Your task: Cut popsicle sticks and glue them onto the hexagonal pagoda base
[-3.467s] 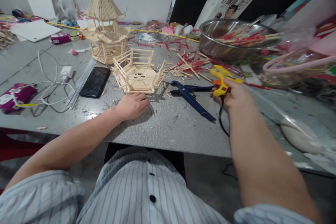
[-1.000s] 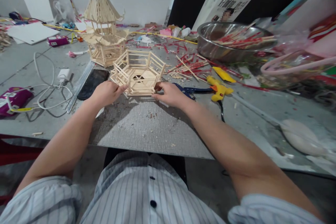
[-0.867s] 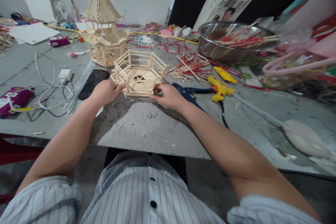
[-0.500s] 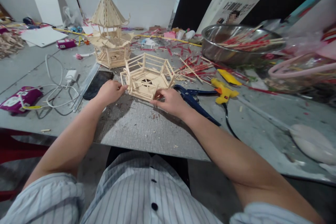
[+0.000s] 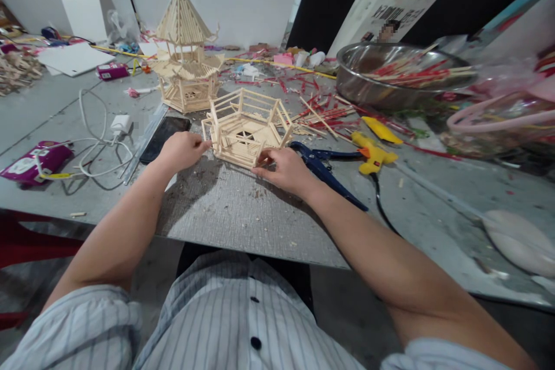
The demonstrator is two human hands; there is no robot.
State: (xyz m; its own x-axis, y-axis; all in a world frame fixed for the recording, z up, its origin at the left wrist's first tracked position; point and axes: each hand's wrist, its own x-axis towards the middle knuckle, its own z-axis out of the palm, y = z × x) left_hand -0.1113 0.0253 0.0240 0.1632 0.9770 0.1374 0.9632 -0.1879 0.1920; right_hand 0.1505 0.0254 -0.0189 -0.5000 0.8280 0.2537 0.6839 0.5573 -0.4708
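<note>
A hexagonal frame of pale wooden sticks [image 5: 247,134], with railings and posts around a floor, sits on the table in front of me. At its left corner, my left hand [image 5: 184,150] has its fingers closed on the frame's edge. My right hand [image 5: 281,169] grips the front right side between thumb and fingers. Behind the frame, to the left, stands a taller stick pagoda [image 5: 184,63] with a pointed roof. Just right of my right hand lies a dark blue cutter [image 5: 323,170], and beyond it a yellow glue gun [image 5: 373,153].
A black phone [image 5: 165,139] lies beside my left hand. White cables [image 5: 102,141] and a purple box [image 5: 37,163] are farther left. Red-and-pale sticks [image 5: 323,118] are strewn behind the frame. A steel basin [image 5: 359,84] of sticks stands at the back right.
The whole view has shifted slightly, so the table's things appear a little farther right. Both hands keep their hold on the stick frame, which otherwise looks unchanged.
</note>
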